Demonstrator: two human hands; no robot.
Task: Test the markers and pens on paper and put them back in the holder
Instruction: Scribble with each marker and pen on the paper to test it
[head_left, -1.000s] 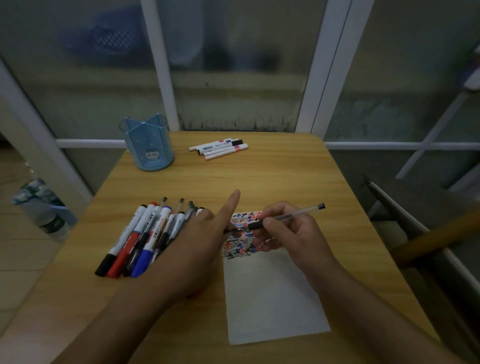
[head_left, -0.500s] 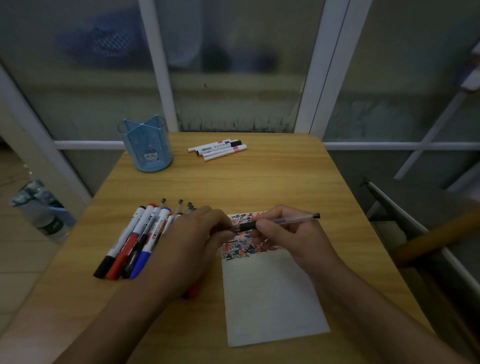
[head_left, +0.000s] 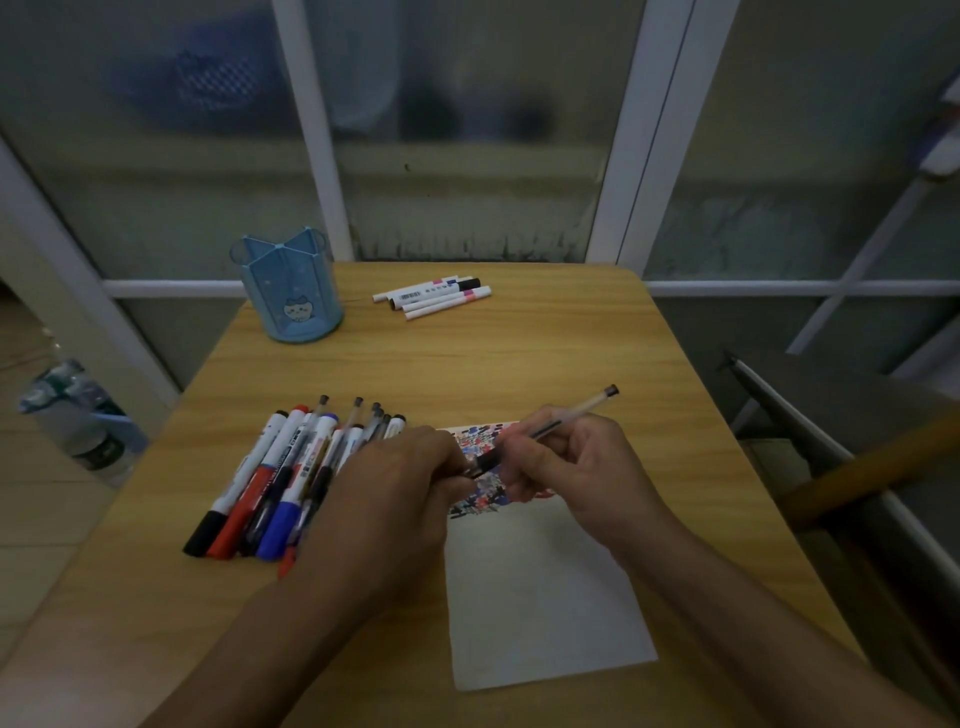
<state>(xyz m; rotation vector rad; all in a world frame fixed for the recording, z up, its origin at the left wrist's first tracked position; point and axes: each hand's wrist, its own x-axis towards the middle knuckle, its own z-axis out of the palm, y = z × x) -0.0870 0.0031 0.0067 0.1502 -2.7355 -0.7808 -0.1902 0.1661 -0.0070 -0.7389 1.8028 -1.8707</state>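
My right hand grips a clear pen by its barrel, its back end pointing up to the right. My left hand pinches the pen's black tip end over the paper; whether that is a cap I cannot tell. The white paper lies under both hands, its top strip covered in red, blue and black scribbles. A pile of several markers and pens lies left of the paper, partly hidden by my left hand. The blue pen holder stands at the far left of the table.
Several white markers lie at the table's far edge, right of the holder. The wooden table ends close to a window frame behind. A water bottle stands on the floor at left. A chair is at right.
My left hand has gone from open beside the pen to closed on its tip end. The right hand has tilted the pen's back end upward.
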